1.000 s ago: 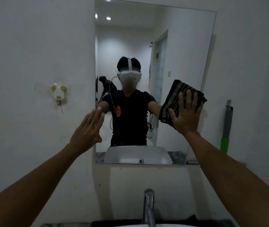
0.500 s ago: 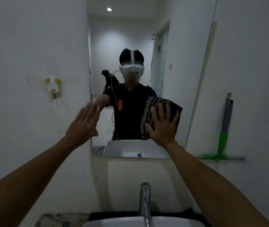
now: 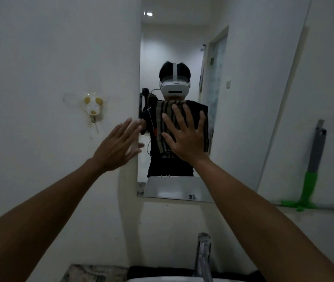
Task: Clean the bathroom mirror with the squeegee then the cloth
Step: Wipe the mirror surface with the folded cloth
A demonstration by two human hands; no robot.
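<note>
The mirror (image 3: 243, 98) hangs on the white wall above the sink. My right hand (image 3: 184, 135) lies flat, fingers spread, pressing a dark striped cloth (image 3: 162, 117) against the glass in the mirror's left half. My left hand (image 3: 119, 145) is open with fingers apart, resting on the wall at the mirror's left edge. The squeegee (image 3: 312, 169), grey handle with a green head, leans against the wall to the right of the mirror, its blade on a small ledge.
A chrome tap (image 3: 202, 257) rises from the white sink (image 3: 182, 279) at the bottom centre. A small animal-shaped wall hook (image 3: 92, 106) sticks to the wall left of the mirror. A marbled counter (image 3: 88, 273) shows at bottom left.
My right hand has slid the cloth leftward across the mirror, from its right side to left of centre. My left hand stayed at the mirror's left edge.
</note>
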